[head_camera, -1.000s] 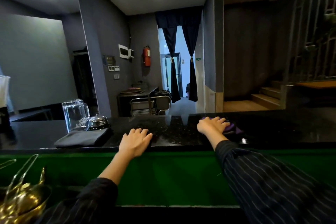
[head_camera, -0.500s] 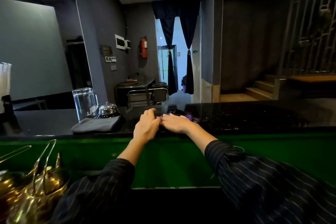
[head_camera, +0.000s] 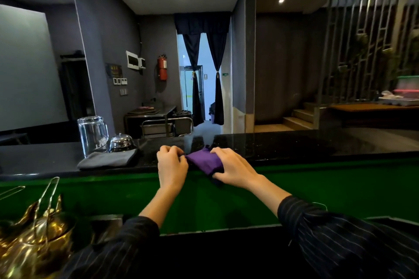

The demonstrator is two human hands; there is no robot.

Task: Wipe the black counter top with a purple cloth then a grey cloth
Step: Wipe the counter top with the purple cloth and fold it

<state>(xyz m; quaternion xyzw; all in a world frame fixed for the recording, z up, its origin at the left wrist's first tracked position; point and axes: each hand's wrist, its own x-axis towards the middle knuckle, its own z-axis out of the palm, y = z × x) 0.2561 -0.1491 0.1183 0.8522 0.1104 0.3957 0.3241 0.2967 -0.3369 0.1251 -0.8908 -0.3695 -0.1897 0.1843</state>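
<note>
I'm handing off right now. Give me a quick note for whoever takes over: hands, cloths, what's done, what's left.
Left hand: pinching the left corner of the purple cloth.
Right hand: gripping the cloth's right side at the near edge of the black counter top.
Grey cloth: folded on the counter, left, in front of the glass jug and bell; untouched.
Done: cannot tell how far the purple wipe has got.
Left: finish it if needed, then the grey-cloth wipe.
</note>
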